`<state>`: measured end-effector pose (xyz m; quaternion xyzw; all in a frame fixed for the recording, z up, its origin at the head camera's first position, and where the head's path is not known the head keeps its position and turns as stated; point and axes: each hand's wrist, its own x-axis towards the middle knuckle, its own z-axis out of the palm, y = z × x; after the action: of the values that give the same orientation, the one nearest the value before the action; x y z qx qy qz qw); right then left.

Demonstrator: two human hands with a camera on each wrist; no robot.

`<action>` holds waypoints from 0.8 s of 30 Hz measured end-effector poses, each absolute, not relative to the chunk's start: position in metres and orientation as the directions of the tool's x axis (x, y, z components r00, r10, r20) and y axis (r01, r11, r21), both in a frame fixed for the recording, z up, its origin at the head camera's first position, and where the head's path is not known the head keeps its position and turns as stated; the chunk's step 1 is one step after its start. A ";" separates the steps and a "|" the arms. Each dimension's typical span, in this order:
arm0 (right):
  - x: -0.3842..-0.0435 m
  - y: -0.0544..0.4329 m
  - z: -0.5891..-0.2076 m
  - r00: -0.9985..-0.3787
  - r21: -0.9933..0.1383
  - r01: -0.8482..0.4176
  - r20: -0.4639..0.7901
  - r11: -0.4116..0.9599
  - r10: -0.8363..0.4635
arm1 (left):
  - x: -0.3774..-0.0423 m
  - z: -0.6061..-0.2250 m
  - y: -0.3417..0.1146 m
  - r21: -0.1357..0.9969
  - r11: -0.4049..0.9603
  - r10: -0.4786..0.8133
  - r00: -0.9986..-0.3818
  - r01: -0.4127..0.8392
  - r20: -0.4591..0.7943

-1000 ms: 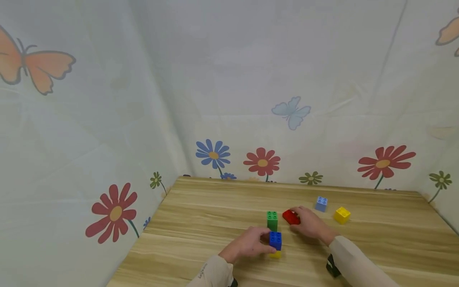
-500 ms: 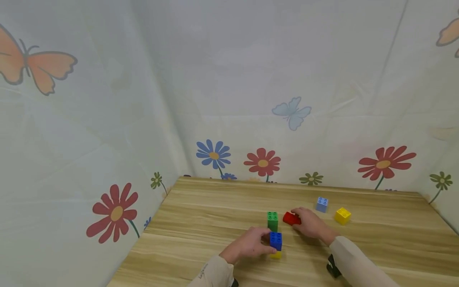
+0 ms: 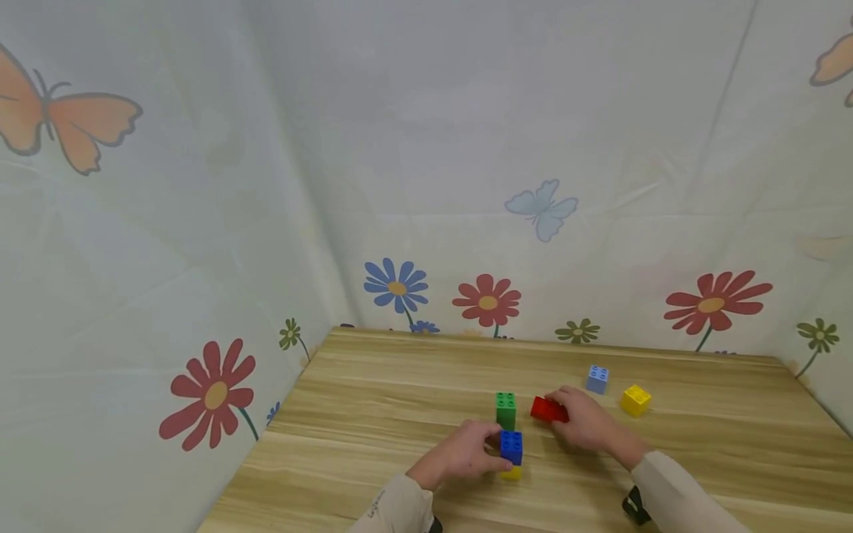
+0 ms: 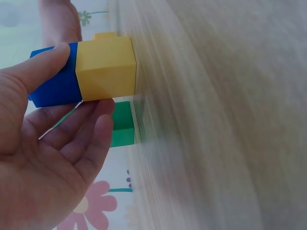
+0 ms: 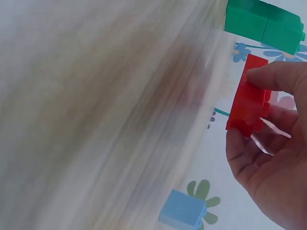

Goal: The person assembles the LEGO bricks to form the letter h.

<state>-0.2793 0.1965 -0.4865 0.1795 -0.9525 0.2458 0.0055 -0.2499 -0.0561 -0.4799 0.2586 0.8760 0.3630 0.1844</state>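
Note:
My left hand point(image 3: 461, 450) pinches a blue toy brick point(image 3: 512, 446) between thumb and fingers. The blue brick sits on a yellow brick point(image 4: 106, 67), which stands on the table. Just behind that pair stands a green stack point(image 3: 506, 411), seen in the right wrist view as two green bricks point(image 5: 264, 24) joined. To the right of it, my right hand point(image 3: 583, 420) holds a long red brick point(image 5: 247, 96) by thumb and fingers. In the right wrist view the red brick's studs face toward the palm.
A light blue brick point(image 3: 597, 379) and a separate yellow brick point(image 3: 636, 400) lie at the back right of the wooden table point(image 3: 400, 377). A cloth printed with flowers and butterflies point(image 3: 426, 148) hangs behind and at the left side.
My right hand has shifted a little to the right with the red brick, which has turned slightly. The left hand and the blue and yellow bricks stay where they were.

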 end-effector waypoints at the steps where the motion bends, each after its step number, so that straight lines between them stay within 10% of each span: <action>1: -0.278 0.197 -0.486 -0.933 -0.466 -0.352 0.103 0.812 -0.345 | -0.250 -0.481 -0.056 0.728 0.604 0.588 -0.798 0.324 -0.132; 24: -0.242 0.203 -0.459 -0.888 -0.476 -0.445 0.123 0.759 -0.444 | -0.250 -0.483 -0.057 0.761 0.561 0.607 -0.787 0.326 -0.111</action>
<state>-0.2423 0.2025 -0.4591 0.2369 -0.9378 0.2540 0.0012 -0.2502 -0.0573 -0.4827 0.2698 0.8643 0.3827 0.1837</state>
